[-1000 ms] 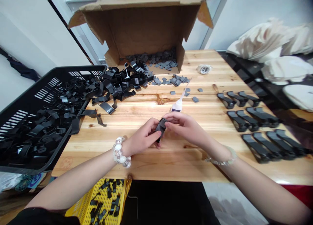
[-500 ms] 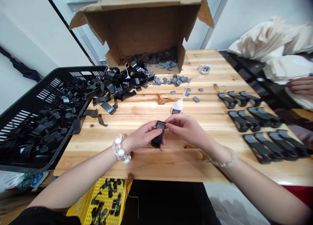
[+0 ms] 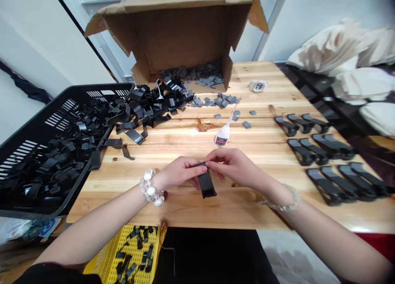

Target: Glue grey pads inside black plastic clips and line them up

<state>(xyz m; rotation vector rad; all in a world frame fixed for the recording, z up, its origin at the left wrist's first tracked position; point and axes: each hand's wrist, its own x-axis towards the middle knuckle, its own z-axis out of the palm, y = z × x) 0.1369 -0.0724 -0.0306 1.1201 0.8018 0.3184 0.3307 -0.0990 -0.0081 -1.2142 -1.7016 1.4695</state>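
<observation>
My left hand and my right hand meet above the middle of the wooden table. Between their fingertips is a black plastic clip, pinched at its upper end, with its flat strip running down toward me. The fingers hide that upper end. A small white glue bottle with a long thin nozzle stands just beyond my right hand, not touching it. Several small grey pads lie scattered past the bottle.
A black slotted crate full of black clips sits at the left, beside a loose black pile. An open cardboard box holds grey pads. Rows of black clips lie at the right. A yellow crate sits below the table edge.
The black clip has swung from a compact, upright hold to hanging lower, its strip extended toward me. Both hands shifted slightly nearer. Another person's hand at the far right has gone from view.
</observation>
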